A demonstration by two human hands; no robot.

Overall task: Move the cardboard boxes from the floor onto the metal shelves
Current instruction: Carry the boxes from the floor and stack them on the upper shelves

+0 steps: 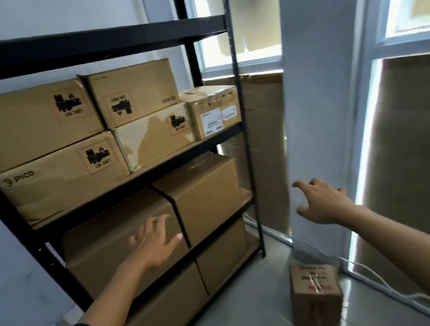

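A black metal shelf unit [244, 135] stands on the left, its tiers filled with cardboard boxes. Several flat boxes printed PICO [23, 129] lie stacked on the upper tier, with a small labelled box [213, 110] at its right end. Two large plain boxes [202, 193] fill the tier below, and two more sit lower down. One small cardboard box [316, 296] with red print stands on the floor to the right of the unit. My left hand [153, 241] hovers open in front of the large boxes. My right hand [322, 201] is raised open before the white pillar, holding nothing.
A white pillar [318, 88] rises right of the shelves. Windows covered with brown sheets [418, 143] run behind and to the right. White cables [381, 280] lie along the floor by the window base. Pale floor tiles [233, 316] spread in front of the unit.
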